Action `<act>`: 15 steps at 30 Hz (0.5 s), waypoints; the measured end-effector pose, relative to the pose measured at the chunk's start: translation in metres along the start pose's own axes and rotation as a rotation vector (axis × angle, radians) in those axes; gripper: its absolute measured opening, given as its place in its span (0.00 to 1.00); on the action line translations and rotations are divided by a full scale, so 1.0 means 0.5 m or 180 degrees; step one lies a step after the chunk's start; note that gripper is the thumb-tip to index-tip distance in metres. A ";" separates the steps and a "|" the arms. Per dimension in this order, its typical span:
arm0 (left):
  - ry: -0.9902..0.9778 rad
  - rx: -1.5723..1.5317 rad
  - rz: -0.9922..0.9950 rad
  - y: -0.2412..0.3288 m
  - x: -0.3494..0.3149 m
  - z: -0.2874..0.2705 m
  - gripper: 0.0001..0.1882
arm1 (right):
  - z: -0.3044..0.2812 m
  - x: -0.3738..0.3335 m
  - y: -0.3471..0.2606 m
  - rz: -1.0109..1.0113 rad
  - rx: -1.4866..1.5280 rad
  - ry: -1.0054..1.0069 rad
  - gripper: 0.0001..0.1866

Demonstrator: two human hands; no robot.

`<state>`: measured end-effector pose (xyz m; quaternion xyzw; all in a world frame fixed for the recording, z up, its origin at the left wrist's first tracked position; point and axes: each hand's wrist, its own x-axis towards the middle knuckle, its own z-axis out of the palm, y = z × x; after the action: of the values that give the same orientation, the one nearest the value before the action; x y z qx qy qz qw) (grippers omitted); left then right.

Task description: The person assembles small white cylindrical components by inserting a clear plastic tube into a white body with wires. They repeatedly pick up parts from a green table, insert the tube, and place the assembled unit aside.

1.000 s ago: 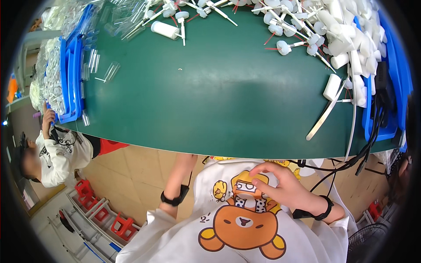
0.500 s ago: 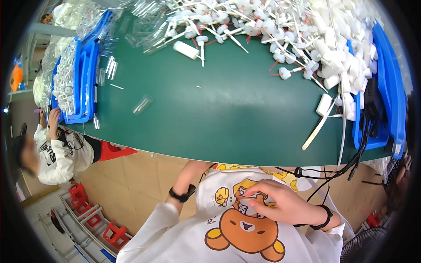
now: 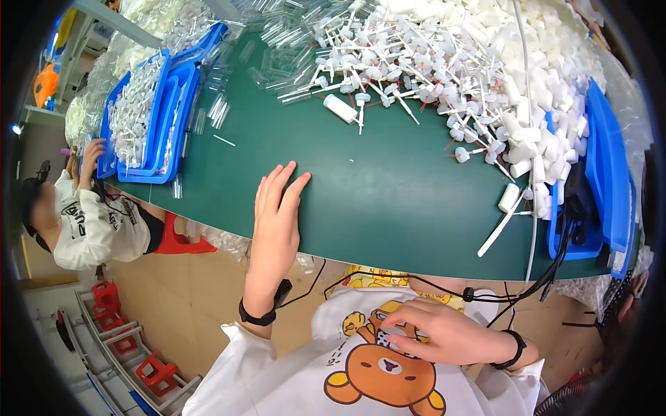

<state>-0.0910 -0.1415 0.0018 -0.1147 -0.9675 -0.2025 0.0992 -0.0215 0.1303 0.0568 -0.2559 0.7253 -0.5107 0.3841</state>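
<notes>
My left hand (image 3: pixel 276 222) lies over the front of the green table (image 3: pixel 388 201), fingers stretched out, with nothing visible in it. Just past the table edge by its wrist, some small clear pieces (image 3: pixel 305 263) show. My right hand (image 3: pixel 444 333) hovers in front of my shirt, thumb and fingers apart and no object seen between them. Farther back on the table lie a white cylinder (image 3: pixel 340 109) and a white stick with a pale round head (image 3: pixel 361 111). At the right are another white cylinder (image 3: pixel 508 197) and a long white strip (image 3: pixel 499 227).
A heap of white sticks with grey-white heads (image 3: pixel 416 62) and white cylinders (image 3: pixel 548 139) covers the back and right. Clear tubes (image 3: pixel 284 52) lie at back left. Blue trays (image 3: pixel 173 132) stand left, another blue tray (image 3: pixel 610 166) right, beside black cables (image 3: pixel 562 243). A co-worker (image 3: pixel 97 222) sits left.
My left hand has come up from below the edge onto the table. The clear tubes that lay there no longer show. My right hand stays by my shirt; the view has shifted.
</notes>
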 end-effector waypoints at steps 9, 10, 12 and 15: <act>-0.0492 -0.2659 0.0421 0.186 0.021 0.030 0.13 | -0.122 0.050 -0.029 -0.0032 -0.2391 0.1675 0.08; -0.0998 -0.3130 0.0113 0.219 0.020 0.023 0.14 | -0.140 0.061 -0.024 0.0017 -0.2848 0.1926 0.09; -0.1577 -0.3707 0.0189 0.251 0.026 0.046 0.14 | -0.180 0.083 -0.003 -0.0102 -0.3124 0.2328 0.13; -0.1943 -0.3729 0.0181 0.274 0.038 0.068 0.13 | -0.217 0.103 0.031 -0.0034 -0.2640 0.2358 0.16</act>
<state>-0.0779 -0.0015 0.0262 -0.2274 -0.6786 -0.6510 -0.2530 -0.1398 0.1556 0.0469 -0.1926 0.9509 -0.2402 -0.0321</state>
